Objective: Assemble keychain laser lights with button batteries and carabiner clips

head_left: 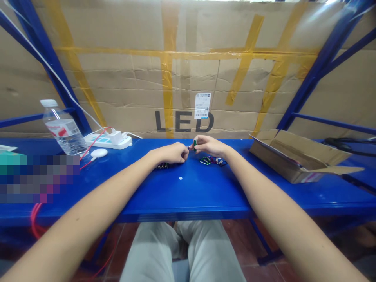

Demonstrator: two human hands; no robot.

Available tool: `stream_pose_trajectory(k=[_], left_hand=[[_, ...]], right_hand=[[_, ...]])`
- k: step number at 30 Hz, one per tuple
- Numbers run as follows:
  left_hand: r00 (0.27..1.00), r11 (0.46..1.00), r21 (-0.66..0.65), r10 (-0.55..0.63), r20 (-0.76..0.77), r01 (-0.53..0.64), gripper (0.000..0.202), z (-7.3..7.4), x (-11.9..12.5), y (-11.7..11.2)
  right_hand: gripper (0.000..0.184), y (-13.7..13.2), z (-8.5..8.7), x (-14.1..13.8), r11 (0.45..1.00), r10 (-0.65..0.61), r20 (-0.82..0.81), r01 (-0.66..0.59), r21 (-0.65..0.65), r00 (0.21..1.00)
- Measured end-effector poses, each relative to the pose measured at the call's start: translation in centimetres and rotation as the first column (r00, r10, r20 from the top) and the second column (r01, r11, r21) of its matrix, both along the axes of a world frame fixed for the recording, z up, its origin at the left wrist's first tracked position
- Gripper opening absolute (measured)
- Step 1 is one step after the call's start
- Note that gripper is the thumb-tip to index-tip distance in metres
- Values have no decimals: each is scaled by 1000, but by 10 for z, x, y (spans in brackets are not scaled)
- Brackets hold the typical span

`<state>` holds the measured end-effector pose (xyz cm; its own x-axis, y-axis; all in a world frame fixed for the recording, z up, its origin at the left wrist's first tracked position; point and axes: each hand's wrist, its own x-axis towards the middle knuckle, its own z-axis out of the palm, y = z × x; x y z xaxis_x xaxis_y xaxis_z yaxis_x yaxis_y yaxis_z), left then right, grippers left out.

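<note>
Above the middle of the blue table (pixel 188 196), my right hand (pixel 208 145) pinches a small green cylinder (pixel 195 145) upright between thumb and fingers. My left hand (pixel 175 152) is closed right beside it, and a tiny shiny metal piece (pixel 188 147) shows at its fingertips. Whether that piece is joined to the cylinder I cannot tell. Under my right wrist lies a cluster of coloured carabiners (pixel 212 161), in green, purple and silver. Several small dark cylinders with shiny ends (pixel 162 166) lie in a row beneath my left hand, partly hidden by it.
An open cardboard box (pixel 293 160) stands on the right. On the left are a water bottle (pixel 65 129), a power strip (pixel 125 142) with cables and a white round puck (pixel 99 152). A small white disc (pixel 180 178) lies nearer me. Large taped cardboard (pixel 132 86) closes off the back.
</note>
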<state>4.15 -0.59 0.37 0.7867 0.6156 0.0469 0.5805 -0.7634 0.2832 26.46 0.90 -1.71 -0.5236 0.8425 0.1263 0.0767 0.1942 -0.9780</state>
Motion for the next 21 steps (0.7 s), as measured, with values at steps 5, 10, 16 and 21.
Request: stream_pose_trajectory(k=[5, 10, 16, 21], left_hand=[[971, 989, 96, 92, 219, -115, 16, 4, -5, 7], [893, 974, 179, 43, 447, -136, 13, 5, 1, 4], [892, 968, 250, -82, 444, -35, 13, -2, 10, 0], [906, 963, 268, -120, 406, 7, 14, -5, 11, 0]], right_hand=[[22, 2, -2, 2, 984, -28, 278, -23, 178, 960], [22, -1, 0, -1, 978, 34, 336, -101, 185, 941], [26, 1, -3, -4, 960, 26, 343, -119, 252, 939], [24, 2, -4, -5, 955, 22, 345, -122, 271, 938]])
